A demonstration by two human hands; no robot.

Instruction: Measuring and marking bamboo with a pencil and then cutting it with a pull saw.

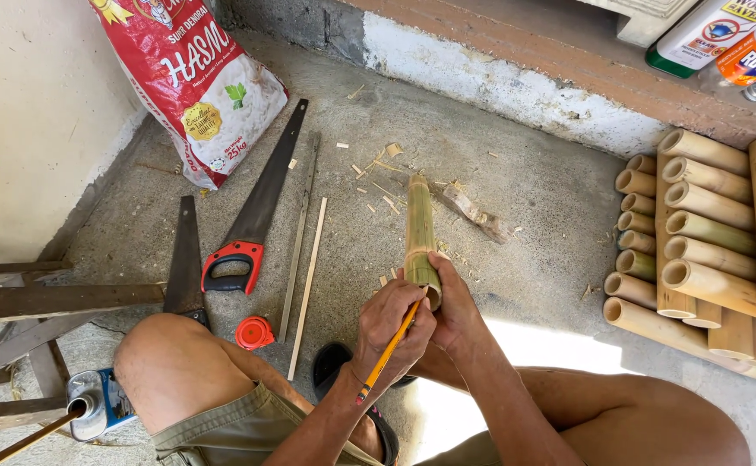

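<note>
L hand (392, 332): my fingers pinched shut on the orange pencil (388, 352), tip at the bamboo's cut rim, angled for marking | R hand (455, 304): wrapped round the near end of the bamboo piece (419, 242), bracing it against the pencil's push | bamboo runs away from my fingertips along the concrete floor (533, 190) | red-handled saw (257, 211) lies left of my fingers, within reach

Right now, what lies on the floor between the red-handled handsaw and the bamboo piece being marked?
In the head view, two thin strips lie between the handsaw and the bamboo piece: a dark strip and a pale wooden strip, side by side on the concrete.
</note>
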